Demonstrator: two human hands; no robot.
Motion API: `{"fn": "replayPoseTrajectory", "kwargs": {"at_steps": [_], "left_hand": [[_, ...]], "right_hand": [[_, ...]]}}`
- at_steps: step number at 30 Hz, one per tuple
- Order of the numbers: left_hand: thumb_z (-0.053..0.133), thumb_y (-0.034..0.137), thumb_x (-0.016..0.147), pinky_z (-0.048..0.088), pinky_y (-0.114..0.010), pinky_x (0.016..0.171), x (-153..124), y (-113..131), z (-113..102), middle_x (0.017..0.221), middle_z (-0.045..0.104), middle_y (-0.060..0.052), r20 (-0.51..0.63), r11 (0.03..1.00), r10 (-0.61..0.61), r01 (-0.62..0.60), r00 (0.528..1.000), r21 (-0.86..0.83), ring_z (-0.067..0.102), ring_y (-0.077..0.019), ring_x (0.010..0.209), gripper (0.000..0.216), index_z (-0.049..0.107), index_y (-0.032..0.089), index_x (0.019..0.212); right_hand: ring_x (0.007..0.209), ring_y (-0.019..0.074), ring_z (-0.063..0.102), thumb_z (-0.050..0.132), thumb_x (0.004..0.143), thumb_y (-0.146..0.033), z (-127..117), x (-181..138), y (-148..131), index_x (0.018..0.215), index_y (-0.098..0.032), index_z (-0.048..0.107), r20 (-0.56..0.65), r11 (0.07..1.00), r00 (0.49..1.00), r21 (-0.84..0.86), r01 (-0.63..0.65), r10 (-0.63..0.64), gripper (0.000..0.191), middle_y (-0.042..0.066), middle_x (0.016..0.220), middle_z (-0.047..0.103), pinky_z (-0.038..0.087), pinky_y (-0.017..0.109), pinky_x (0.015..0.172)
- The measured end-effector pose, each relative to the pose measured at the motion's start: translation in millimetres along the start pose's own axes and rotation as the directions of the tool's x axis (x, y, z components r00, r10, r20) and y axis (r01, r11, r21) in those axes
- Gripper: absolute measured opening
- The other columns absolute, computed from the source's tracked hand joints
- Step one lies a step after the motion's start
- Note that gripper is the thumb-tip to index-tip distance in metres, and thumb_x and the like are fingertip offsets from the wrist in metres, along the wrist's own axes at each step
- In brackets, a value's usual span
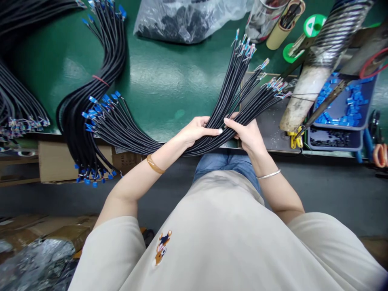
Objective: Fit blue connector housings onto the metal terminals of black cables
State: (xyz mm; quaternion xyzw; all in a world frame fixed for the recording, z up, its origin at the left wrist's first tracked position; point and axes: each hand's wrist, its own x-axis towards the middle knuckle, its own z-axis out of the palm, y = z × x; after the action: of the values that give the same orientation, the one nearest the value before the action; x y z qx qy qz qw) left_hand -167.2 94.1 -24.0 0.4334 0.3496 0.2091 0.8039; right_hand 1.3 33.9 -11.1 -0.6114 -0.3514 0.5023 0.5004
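A bundle of black cables (pixel 142 135) curves along the bench's front edge. Blue connectors sit on its left end, and stripped coloured wires show at the right end. My left hand (pixel 198 130) is closed around the bundle, thumb lying across the top. Close beside it, my right hand (pixel 247 131) grips the right-hand part of the same bundle, its thumb and fingers around the cables. Beyond my hands the cables fan into a left group (pixel 227 83), a few strands in the middle, and a right group (pixel 263 99). Some fingers are hidden beneath the cables.
A tied cable bundle (pixel 87 87) hangs over the edge at left, with more cables (pixel 18 97) further left. Blue connectors fill a tray (pixel 368 103) at right, behind a duct hose (pixel 321 60). A plastic bag (pixel 188 20) and a solder spool (pixel 315 25) stand at the back.
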Motion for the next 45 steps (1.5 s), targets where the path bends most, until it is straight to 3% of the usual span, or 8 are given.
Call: {"fn": "replayPoseTrajectory", "kwargs": {"at_steps": [7, 19, 25, 29, 32, 36, 41, 45], "left_hand": [[0.086, 0.019, 0.053, 0.047, -0.031, 0.085, 0, 5, 5, 0.081, 0.073, -0.001, -0.066, 1.0, 0.002, -0.001, 0.998, 0.014, 0.065, -0.0128, 0.078, 0.031, 0.07, 0.011, 0.078], [0.083, 0.015, 0.051, 0.047, -0.026, 0.078, 1, 5, 8, 0.077, 0.071, 0.001, -0.099, 1.0, 0.003, -0.001, 0.995, 0.015, 0.063, -0.0103, 0.074, 0.029, 0.067, 0.01, 0.075], [0.079, 0.018, 0.061, 0.043, -0.024, 0.059, 0, 3, 7, 0.061, 0.064, 0.002, -0.097, 0.997, 0.026, -0.019, 0.995, 0.076, 0.055, -0.0083, 0.055, 0.02, 0.062, 0.012, 0.069], [0.082, 0.02, 0.061, 0.046, -0.025, 0.065, -1, 4, 6, 0.068, 0.068, 0.0, -0.062, 0.998, 0.015, -0.012, 0.998, 0.06, 0.06, -0.0095, 0.062, 0.022, 0.065, 0.011, 0.072], [0.083, 0.02, 0.061, 0.049, -0.027, 0.079, -1, 4, 5, 0.083, 0.074, -0.002, -0.031, 1.0, 0.001, -0.001, 1.0, -0.002, 0.066, -0.0113, 0.076, 0.029, 0.071, 0.01, 0.085], [0.084, 0.02, 0.06, 0.048, -0.029, 0.084, -1, 3, 5, 0.084, 0.074, -0.001, -0.018, 0.999, -0.014, 0.013, 1.0, -0.03, 0.066, -0.0119, 0.078, 0.032, 0.073, 0.01, 0.089], [0.083, 0.019, 0.06, 0.049, -0.032, 0.087, -3, 6, 6, 0.084, 0.075, -0.002, -0.02, 0.999, -0.025, 0.024, 0.999, -0.02, 0.067, -0.013, 0.079, 0.032, 0.074, 0.01, 0.09], [0.083, 0.019, 0.059, 0.049, -0.034, 0.089, -4, 8, 7, 0.081, 0.074, -0.002, -0.037, 0.999, -0.048, 0.048, 0.998, 0.003, 0.067, -0.013, 0.077, 0.032, 0.074, 0.01, 0.089]], "right_hand": [[0.05, 0.0058, 0.045, 0.07, 0.066, -0.027, -5, -5, 0, 0.079, -0.018, 0.066, -0.005, 0.999, 1.0, -0.02, -0.028, 0.028, 0.017, -0.002, 0.071, 0.062, 0.031, 0.02, 0.036], [0.047, 0.0049, 0.043, 0.072, 0.064, -0.025, -5, -5, 2, 0.082, -0.018, 0.07, -0.029, 0.999, 0.999, 0.033, -0.021, 0.022, 0.019, -0.002, 0.071, 0.064, 0.027, 0.02, 0.035], [0.043, 0.0047, 0.04, 0.065, 0.064, -0.02, -3, -9, -1, 0.066, -0.018, 0.063, -0.056, 1.0, 0.998, -0.016, -0.021, 0.02, 0.004, -0.005, 0.056, 0.053, 0.027, 0.02, 0.035], [0.046, 0.005, 0.042, 0.068, 0.067, -0.026, -1, -7, -2, 0.064, -0.018, 0.06, -0.053, 1.0, 0.998, 0.005, -0.026, 0.026, 0.012, -0.004, 0.058, 0.055, 0.029, 0.02, 0.037], [0.053, 0.0067, 0.05, 0.073, 0.067, -0.033, 2, -3, -1, 0.07, -0.019, 0.059, -0.035, 0.997, 0.999, 0.07, -0.034, 0.036, 0.019, -0.003, 0.063, 0.06, 0.038, 0.02, 0.044], [0.066, 0.011, 0.06, 0.079, 0.061, -0.032, 6, 2, 0, 0.089, -0.021, 0.062, -0.087, 0.991, 0.995, 0.135, -0.026, 0.038, 0.035, -0.004, 0.071, 0.064, 0.051, 0.024, 0.059], [0.084, 0.0152, 0.065, 0.08, 0.06, -0.032, 7, 5, -1, 0.078, -0.02, 0.065, -0.106, 0.996, 0.994, 0.088, 0.033, -0.024, 0.027, -0.001, 0.083, 0.069, 0.058, 0.033, 0.084], [0.086, 0.0166, 0.067, 0.079, 0.059, -0.03, 7, 10, 3, 0.076, -0.02, 0.065, -0.15, 0.994, 0.988, 0.089, 0.059, -0.045, 0.024, -0.001, 0.084, 0.07, 0.057, 0.038, 0.091]]}}
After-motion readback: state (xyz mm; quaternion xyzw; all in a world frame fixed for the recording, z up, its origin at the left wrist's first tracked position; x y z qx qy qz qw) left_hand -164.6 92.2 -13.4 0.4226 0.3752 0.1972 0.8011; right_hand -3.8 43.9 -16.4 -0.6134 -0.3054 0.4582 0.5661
